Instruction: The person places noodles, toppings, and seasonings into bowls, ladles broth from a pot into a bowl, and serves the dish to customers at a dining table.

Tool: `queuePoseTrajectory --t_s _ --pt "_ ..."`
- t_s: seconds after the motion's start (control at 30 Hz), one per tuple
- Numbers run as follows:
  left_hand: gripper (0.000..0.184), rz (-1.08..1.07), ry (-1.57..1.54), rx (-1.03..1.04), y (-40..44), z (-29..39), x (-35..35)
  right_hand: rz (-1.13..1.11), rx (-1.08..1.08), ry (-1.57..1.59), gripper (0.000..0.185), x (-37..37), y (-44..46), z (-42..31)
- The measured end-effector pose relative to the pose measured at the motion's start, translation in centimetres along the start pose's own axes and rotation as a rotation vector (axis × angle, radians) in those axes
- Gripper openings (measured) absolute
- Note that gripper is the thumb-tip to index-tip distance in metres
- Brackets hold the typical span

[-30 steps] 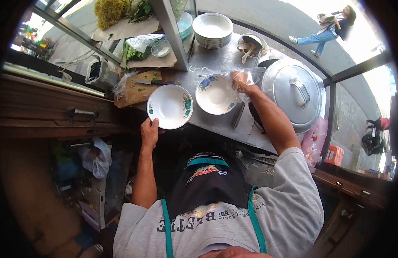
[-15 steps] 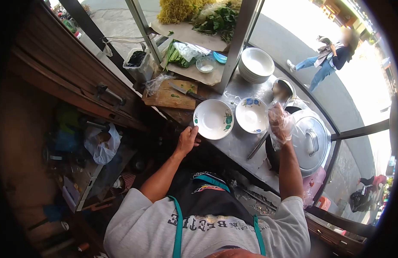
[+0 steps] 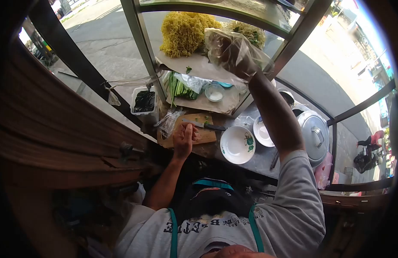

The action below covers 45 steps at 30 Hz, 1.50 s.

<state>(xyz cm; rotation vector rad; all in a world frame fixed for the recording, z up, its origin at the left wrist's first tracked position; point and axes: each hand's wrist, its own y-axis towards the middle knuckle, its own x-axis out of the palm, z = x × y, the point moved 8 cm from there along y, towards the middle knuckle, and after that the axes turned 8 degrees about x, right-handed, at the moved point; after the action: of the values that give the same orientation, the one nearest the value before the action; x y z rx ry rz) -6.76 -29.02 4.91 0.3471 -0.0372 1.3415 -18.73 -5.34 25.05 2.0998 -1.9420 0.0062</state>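
Note:
My left hand (image 3: 184, 139) is over the wooden cutting board (image 3: 206, 135), fingers curled near the blade of a knife (image 3: 203, 125); whether it holds anything is hidden. My right hand (image 3: 235, 56), in a clear plastic bag, is raised at the upper shelf (image 3: 194, 69), just right of a heap of yellow noodles (image 3: 179, 34). Its fingers are blurred behind the plastic. A white bowl with green flowers (image 3: 236, 145) rests at the counter's front edge. Beside it is a bowl with blue flowers (image 3: 261, 131), partly covered by my right arm.
Green leafy stalks (image 3: 181, 89) and a small glass bowl (image 3: 215, 93) lie on the lower shelf. A white tub with black plastic (image 3: 144, 102) stands left. At right are a large lidded pot (image 3: 314, 136) and a pink bag (image 3: 323, 172). Metal frame posts (image 3: 141, 47) divide the stall.
My left hand has let go of the green-flowered bowl and moved left to the board. My right hand has risen from beside the pot to the upper shelf. The view has turned left.

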Motion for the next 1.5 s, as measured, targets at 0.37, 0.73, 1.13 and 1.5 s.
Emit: queuePoseTrajectory --t_s 0.37,0.73,1.13,1.5 --pt "0.019 0.004 -0.161 -0.155 -1.6 -1.3 -3.7 0.515 0.255 -0.946 0.019 -13.1 15.3 1.4" --pt "0.017 -0.030 -0.195 -0.175 -0.1 -1.2 -3.2 0.591 0.156 -1.085 0.019 -13.2 15.2 -1.3" --pt "0.017 0.000 -0.216 -0.193 0.4 -1.3 -3.0 0.564 0.321 -1.312 0.019 -11.0 19.1 2.9" --pt "0.017 -0.027 -0.241 -0.126 1.3 0.3 -0.7 0.494 -0.097 -0.642 0.019 -11.3 14.1 -2.5"
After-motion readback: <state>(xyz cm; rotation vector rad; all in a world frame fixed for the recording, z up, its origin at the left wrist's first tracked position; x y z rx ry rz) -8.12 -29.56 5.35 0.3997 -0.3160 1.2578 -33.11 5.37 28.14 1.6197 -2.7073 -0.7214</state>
